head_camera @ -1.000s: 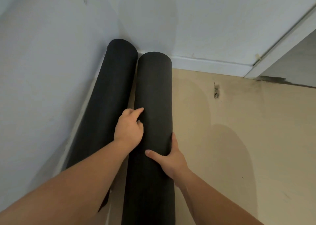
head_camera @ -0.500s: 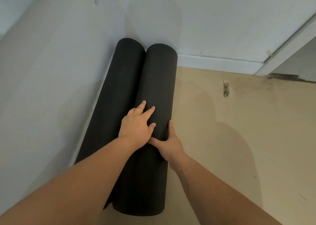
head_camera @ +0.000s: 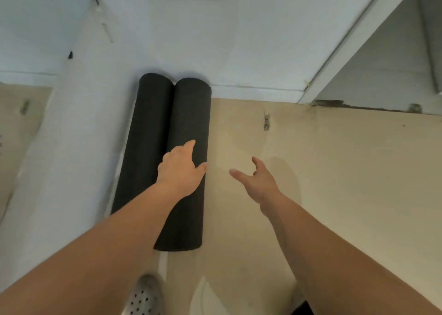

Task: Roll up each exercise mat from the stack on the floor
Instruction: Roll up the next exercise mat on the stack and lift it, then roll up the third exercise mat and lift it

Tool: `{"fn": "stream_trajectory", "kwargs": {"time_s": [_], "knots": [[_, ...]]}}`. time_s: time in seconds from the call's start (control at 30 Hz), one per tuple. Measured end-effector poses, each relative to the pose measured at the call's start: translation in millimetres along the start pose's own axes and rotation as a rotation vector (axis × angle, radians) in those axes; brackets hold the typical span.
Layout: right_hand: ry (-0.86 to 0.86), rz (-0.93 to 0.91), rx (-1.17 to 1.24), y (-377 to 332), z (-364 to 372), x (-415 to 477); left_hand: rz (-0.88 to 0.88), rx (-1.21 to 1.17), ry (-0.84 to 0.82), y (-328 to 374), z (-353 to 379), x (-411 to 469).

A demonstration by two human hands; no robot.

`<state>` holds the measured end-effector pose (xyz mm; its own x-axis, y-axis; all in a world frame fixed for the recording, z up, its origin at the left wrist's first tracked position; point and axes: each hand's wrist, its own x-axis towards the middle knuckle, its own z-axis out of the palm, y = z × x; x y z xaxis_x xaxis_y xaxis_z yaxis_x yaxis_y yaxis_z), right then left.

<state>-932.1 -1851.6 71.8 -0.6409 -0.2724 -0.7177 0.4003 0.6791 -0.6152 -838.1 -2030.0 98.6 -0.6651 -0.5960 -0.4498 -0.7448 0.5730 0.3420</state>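
Head view: inner mat lies along the wall, outer mat touching it. Left hand flat over outer mat; right hand relaxed, empty, farther out.

Black mats, beige floor

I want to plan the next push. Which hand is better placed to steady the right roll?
Left. The left hand is over the right roll, fingers straight. The right hand hangs open over the floor, clear of the roll.
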Motion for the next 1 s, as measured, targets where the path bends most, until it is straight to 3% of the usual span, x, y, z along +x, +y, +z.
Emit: {"fn": "stream_trajectory", "kwargs": {"time_s": [0.13,0.27,0.5,0.73,0.87,1.0], "knots": [[0.046,0.052,0.123,-51.7,-105.9,-109.9,-0.046,-0.16,-0.015,71.9,-84.7,-95.5],[0.032,0.029,0.157,-111.5,-198.4,-244.1,0.006,-0.169,-0.162,149.6,-188.3,-202.8],[0.043,-0.086,0.041,-157.1,-316.3,-459.7,0.169,-0.169,-0.242,263.4,-318.8,-351.7],[0.302,-0.076,-0.015,-115.7,-363.1,-582.3,0.425,-0.047,-0.375,315.8,-329.6,-400.6],[0.387,0.105,-0.206,-47.3,-355.9,-656.5,0.565,0.106,-0.496,335.5,-299.9,-439.9],[0.512,0.267,-0.109,35.9,-352.4,-743.4,0.708,0.257,-0.601,365.1,-257.7,-512.8]]}}
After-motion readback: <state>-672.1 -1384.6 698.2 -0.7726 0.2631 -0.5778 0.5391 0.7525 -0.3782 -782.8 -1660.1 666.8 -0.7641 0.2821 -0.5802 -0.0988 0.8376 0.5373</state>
